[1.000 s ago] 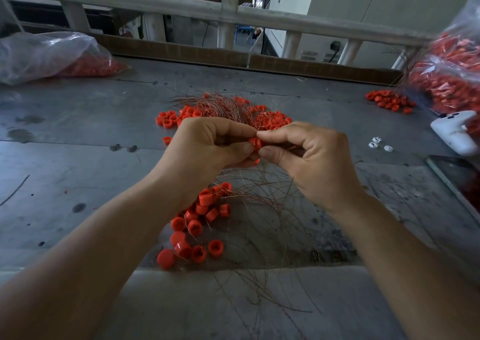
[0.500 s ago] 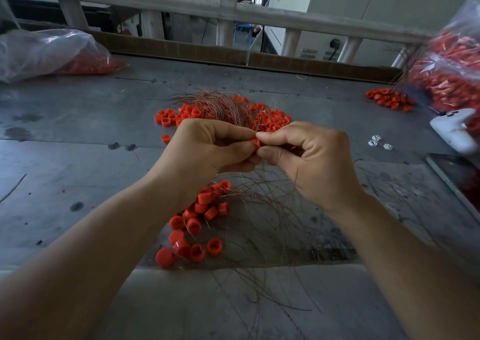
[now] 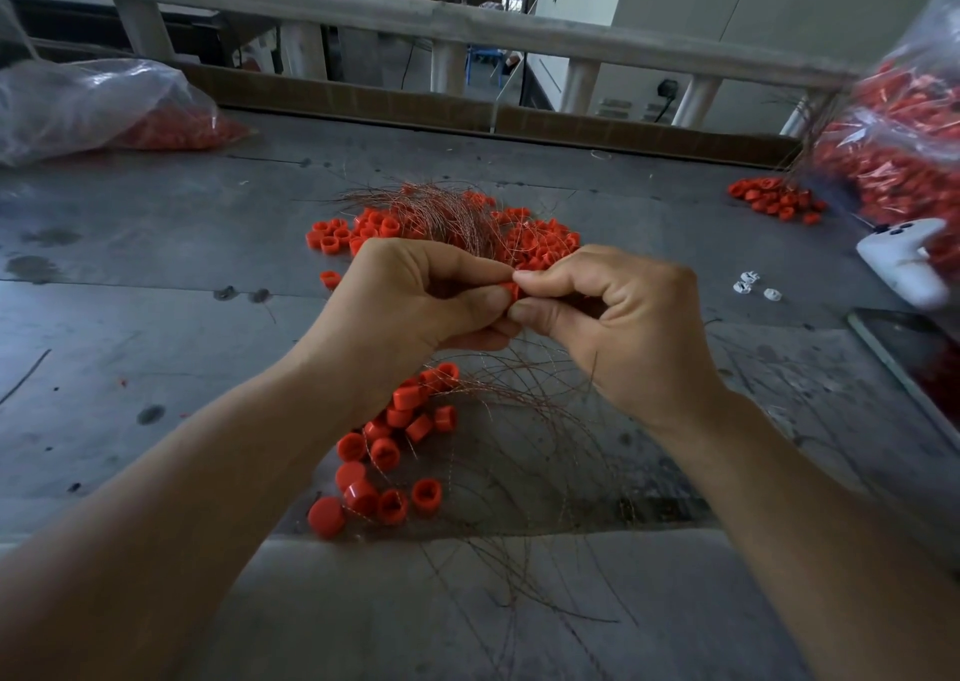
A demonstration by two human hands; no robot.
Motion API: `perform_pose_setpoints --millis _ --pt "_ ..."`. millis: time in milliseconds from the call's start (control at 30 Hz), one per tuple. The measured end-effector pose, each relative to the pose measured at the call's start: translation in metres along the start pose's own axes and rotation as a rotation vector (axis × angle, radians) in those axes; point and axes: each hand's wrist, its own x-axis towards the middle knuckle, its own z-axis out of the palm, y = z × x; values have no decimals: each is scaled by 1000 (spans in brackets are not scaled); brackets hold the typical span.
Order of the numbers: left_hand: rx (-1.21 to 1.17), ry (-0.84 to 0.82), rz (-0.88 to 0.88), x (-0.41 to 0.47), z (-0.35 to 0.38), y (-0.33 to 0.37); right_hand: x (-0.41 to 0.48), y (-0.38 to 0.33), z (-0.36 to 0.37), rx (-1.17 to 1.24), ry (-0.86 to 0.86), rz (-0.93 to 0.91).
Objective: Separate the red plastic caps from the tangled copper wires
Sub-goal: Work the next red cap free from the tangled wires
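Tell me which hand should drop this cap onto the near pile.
Left, probably: both hands pinch the cap, but the near pile lies just below the left hand, while the right hand hangs over loose wires.

Bare forearms, left hand (image 3: 410, 311), right hand (image 3: 631, 332) — both bare, short fingernails

Workshop: scuffed metal bench (image 3: 156, 316), bulk bags of caps (image 3: 904, 160).
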Motion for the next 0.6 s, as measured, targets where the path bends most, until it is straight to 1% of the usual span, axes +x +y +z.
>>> perform_pose_setpoints --millis 200,333,433,600 --pt "-91 -56 -69 1 -4 1 1 0 -2 61 -31 10" --pt "-87 -130 -92 0 -6 3 2 -1 -4 165 -60 88" --pt "-96 -194 -113 0 -9 6 2 -2 -6 298 -139 146" --pt "-72 -283 -154 -2 -11 7 5 -2 -11 202 -375 109"
